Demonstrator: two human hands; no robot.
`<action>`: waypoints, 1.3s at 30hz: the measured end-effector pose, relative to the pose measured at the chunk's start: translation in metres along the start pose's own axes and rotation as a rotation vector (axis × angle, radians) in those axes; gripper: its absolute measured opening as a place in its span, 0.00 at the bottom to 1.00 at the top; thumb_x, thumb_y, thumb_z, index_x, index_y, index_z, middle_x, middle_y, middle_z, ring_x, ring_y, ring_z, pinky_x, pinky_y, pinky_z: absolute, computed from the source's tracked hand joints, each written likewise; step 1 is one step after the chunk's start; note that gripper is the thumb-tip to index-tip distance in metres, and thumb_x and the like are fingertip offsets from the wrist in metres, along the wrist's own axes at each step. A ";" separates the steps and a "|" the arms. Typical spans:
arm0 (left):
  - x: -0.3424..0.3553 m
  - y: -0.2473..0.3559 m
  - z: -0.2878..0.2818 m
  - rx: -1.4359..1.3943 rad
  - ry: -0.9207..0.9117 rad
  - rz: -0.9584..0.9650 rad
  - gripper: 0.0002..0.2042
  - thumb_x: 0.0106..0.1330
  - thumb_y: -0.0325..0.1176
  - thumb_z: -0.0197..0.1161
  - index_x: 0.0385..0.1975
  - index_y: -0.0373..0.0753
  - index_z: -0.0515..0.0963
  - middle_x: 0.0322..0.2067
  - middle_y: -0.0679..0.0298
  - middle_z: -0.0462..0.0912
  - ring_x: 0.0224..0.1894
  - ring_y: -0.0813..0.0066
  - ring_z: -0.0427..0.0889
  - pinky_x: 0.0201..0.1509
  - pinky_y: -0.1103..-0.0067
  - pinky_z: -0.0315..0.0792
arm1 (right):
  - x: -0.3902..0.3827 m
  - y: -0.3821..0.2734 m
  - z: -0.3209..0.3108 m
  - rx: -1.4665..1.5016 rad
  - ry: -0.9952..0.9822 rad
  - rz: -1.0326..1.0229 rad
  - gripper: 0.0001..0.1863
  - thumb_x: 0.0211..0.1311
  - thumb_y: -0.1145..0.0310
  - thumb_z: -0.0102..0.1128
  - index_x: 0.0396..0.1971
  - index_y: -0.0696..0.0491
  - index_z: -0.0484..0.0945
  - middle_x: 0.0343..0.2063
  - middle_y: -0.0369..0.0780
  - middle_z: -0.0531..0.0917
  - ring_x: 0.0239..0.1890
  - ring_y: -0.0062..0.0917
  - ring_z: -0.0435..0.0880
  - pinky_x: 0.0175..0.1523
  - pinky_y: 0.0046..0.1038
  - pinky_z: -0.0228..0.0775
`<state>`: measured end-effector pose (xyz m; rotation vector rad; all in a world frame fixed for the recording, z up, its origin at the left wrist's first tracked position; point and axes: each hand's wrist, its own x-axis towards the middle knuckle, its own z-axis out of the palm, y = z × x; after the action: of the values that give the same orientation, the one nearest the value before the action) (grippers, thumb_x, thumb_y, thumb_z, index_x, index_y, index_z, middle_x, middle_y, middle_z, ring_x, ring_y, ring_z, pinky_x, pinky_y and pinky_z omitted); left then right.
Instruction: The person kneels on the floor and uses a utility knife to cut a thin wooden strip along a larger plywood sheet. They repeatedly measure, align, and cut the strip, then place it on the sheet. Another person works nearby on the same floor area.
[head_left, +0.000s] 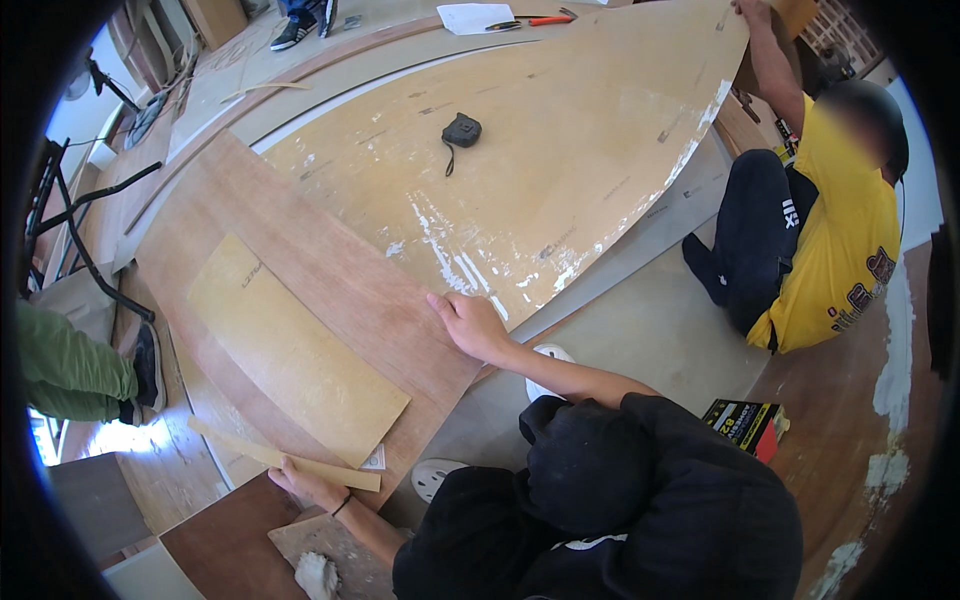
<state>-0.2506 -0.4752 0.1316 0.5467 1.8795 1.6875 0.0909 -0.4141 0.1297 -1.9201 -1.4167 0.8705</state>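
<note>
Plywood panel (pixel 350 285), brown and bare-faced, lies aslant on the person's left, its upper edge overlapping a large tan board (pixel 600 120); a smaller tan sheet (pixel 300 350) lies on its face, nearer its lower side; a narrow strip (pixel 240 445) of similar tan stuff lies along the lower end, just beside that sheet.

Slipping looks the likeliest trouble; the tan sheet has no hand on it, so a tilt of the panel could well send it sliding; the strip is long and thin, held near its middle with both ends free, so a knock or a hard squeeze might bend or snap it; white smears (pixel 450 255) mark the large board near the overlap, and if they are wet, a dragged panel could pick them up; the tape measure (pixel 461 130) lies loose on that same board and might slide if the co-worker (pixel 835 230), whose hand is at its far edge, lifted it.

Right hand (pixel 473 325): the grip looks drawn in on the panel's edge near a corner, though the fingers beneath are hidden; left hand (pixel 312 486): the grip is nearly closed, pinching the strip between thumb and fingers.
</note>
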 end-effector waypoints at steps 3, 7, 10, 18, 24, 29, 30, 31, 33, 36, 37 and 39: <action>-0.003 0.003 0.002 0.000 0.008 0.002 0.09 0.70 0.32 0.47 0.44 0.34 0.65 0.43 0.58 0.70 0.47 0.68 0.72 0.57 0.69 0.66 | -0.001 0.001 0.001 -0.013 -0.004 0.005 0.33 0.74 0.42 0.43 0.31 0.60 0.81 0.21 0.52 0.81 0.28 0.49 0.82 0.36 0.44 0.72; -0.005 0.006 0.003 -0.010 0.009 -0.002 0.09 0.70 0.32 0.47 0.43 0.34 0.65 0.41 0.59 0.70 0.46 0.69 0.71 0.56 0.69 0.66 | -0.003 0.001 0.003 0.016 0.023 -0.020 0.33 0.75 0.43 0.43 0.30 0.60 0.81 0.21 0.52 0.81 0.28 0.49 0.82 0.36 0.44 0.71; -0.008 0.006 0.000 -0.013 0.021 0.011 0.09 0.70 0.32 0.47 0.42 0.34 0.65 0.41 0.59 0.70 0.46 0.69 0.71 0.56 0.68 0.66 | -0.005 0.002 0.004 0.013 0.022 -0.019 0.32 0.75 0.43 0.44 0.30 0.60 0.81 0.21 0.52 0.81 0.29 0.49 0.82 0.36 0.45 0.71; -0.007 -0.002 -0.003 -0.051 0.009 -0.022 0.09 0.70 0.31 0.47 0.45 0.34 0.66 0.43 0.59 0.70 0.48 0.69 0.71 0.58 0.69 0.65 | -0.006 0.000 0.006 -0.024 0.029 0.020 0.32 0.74 0.44 0.44 0.24 0.59 0.78 0.23 0.54 0.81 0.30 0.53 0.81 0.38 0.49 0.70; 0.000 -0.027 -0.004 -0.047 -0.007 0.019 0.14 0.70 0.29 0.47 0.53 0.33 0.67 0.48 0.57 0.71 0.53 0.68 0.71 0.60 0.70 0.64 | -0.005 0.008 0.012 -0.048 0.003 0.053 0.33 0.74 0.42 0.43 0.24 0.59 0.79 0.23 0.55 0.81 0.32 0.54 0.81 0.39 0.50 0.69; 0.013 -0.060 -0.003 0.063 -0.030 -0.081 0.23 0.71 0.31 0.47 0.62 0.27 0.62 0.57 0.50 0.69 0.60 0.61 0.68 0.66 0.67 0.60 | -0.006 0.026 0.021 -0.100 0.016 0.068 0.34 0.74 0.42 0.41 0.25 0.59 0.79 0.24 0.56 0.81 0.33 0.55 0.81 0.40 0.51 0.69; 0.016 -0.065 0.000 0.054 -0.066 -0.035 0.23 0.71 0.32 0.47 0.62 0.27 0.62 0.57 0.49 0.69 0.60 0.60 0.68 0.66 0.67 0.60 | -0.006 0.029 0.022 -0.125 0.025 0.076 0.34 0.74 0.42 0.41 0.25 0.60 0.79 0.25 0.56 0.81 0.33 0.55 0.81 0.40 0.50 0.69; 0.017 -0.069 0.005 0.049 -0.066 -0.004 0.23 0.71 0.32 0.46 0.63 0.26 0.62 0.57 0.49 0.69 0.59 0.60 0.68 0.65 0.67 0.60 | -0.005 0.033 0.022 -0.128 0.033 0.081 0.35 0.74 0.42 0.41 0.25 0.60 0.79 0.25 0.56 0.81 0.33 0.55 0.81 0.40 0.50 0.69; 0.021 -0.072 0.015 0.068 -0.066 0.029 0.22 0.71 0.33 0.46 0.62 0.26 0.62 0.55 0.48 0.70 0.58 0.58 0.69 0.65 0.67 0.60 | -0.001 0.036 0.023 -0.132 0.046 0.114 0.35 0.74 0.42 0.41 0.26 0.61 0.79 0.25 0.57 0.81 0.34 0.56 0.81 0.41 0.50 0.69; 0.028 -0.069 0.034 0.142 -0.090 0.020 0.20 0.71 0.33 0.45 0.59 0.27 0.63 0.52 0.47 0.71 0.55 0.57 0.70 0.63 0.67 0.61 | 0.007 0.038 0.019 -0.141 0.025 0.188 0.36 0.74 0.41 0.41 0.25 0.62 0.79 0.26 0.58 0.81 0.34 0.56 0.81 0.41 0.50 0.69; 0.030 -0.067 0.042 0.172 -0.105 0.010 0.20 0.71 0.33 0.45 0.57 0.27 0.64 0.51 0.47 0.71 0.54 0.57 0.70 0.63 0.67 0.62 | 0.011 0.038 0.017 -0.132 0.028 0.166 0.36 0.74 0.42 0.41 0.25 0.62 0.79 0.26 0.59 0.81 0.35 0.56 0.81 0.41 0.50 0.69; 0.037 -0.063 0.054 0.211 -0.136 -0.012 0.18 0.71 0.33 0.45 0.55 0.27 0.65 0.49 0.48 0.71 0.53 0.57 0.70 0.61 0.68 0.62 | 0.017 0.037 0.013 -0.106 0.051 0.178 0.36 0.74 0.43 0.42 0.24 0.63 0.79 0.26 0.59 0.81 0.35 0.56 0.81 0.41 0.49 0.68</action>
<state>-0.2402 -0.4186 0.0610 0.7140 1.9681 1.4150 0.1057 -0.4061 0.0910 -2.1590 -1.3001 0.8344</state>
